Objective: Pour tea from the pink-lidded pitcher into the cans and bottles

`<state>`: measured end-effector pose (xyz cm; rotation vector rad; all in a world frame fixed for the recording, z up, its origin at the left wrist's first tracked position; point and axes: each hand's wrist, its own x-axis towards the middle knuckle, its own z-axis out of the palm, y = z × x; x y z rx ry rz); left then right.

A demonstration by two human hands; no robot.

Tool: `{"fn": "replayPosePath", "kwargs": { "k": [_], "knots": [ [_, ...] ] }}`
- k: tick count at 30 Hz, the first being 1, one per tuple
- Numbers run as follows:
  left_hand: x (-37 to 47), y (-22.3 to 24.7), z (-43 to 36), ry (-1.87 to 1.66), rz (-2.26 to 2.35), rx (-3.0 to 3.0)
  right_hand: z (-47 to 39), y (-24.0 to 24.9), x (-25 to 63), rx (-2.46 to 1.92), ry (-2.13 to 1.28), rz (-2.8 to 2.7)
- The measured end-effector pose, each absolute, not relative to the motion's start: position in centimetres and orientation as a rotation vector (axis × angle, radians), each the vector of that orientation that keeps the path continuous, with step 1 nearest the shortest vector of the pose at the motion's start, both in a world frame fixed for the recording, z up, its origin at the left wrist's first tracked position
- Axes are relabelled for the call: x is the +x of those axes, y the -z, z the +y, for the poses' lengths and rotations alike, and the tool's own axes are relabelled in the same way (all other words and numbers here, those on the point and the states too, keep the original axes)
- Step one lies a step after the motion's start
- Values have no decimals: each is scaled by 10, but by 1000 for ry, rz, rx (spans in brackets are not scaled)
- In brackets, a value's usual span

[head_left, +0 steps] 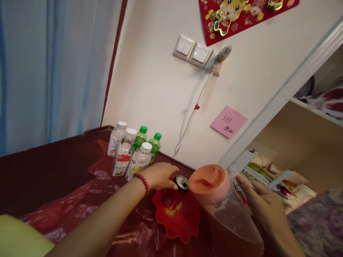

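My left hand [158, 175], with a red bead bracelet on the wrist, is at a red and black drink can [172, 198]. Its thumb touches the can near the opened top, while the index finger stretches out past it; some fingers are hidden. The can stands on a red, scallop-edged plate [184, 225]. On the right, my right hand [268, 207] is closed at the side of a clear plastic pitcher [227, 217] with an orange lid [207, 180]. The grip itself is partly hidden behind the pitcher.
Several bottles with white caps [123, 164] and green caps [154, 144] stand by the wall. A crumpled red plastic bag [88, 200] covers part of the dark table [53, 160]. A white cable [187, 121] hangs from a socket. Shelves [308, 150] are at the right.
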<state>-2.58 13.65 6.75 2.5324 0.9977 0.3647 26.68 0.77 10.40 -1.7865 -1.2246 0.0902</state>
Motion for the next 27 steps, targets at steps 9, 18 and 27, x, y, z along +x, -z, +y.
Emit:
{"fn": "replayPosePath", "kwargs": {
  "k": [9, 18, 27],
  "knots": [
    [-27, -68, 136, -334, 1026, 2531, 10, -107, 266, -1810, 15, -1284],
    [-26, -67, 137, -343, 1007, 2525, 12, -102, 267, -1734, 57, -1318],
    [-27, -65, 140, -359, 1015, 2502, 15, -103, 268, -1773, 89, -1314]
  ]
}}
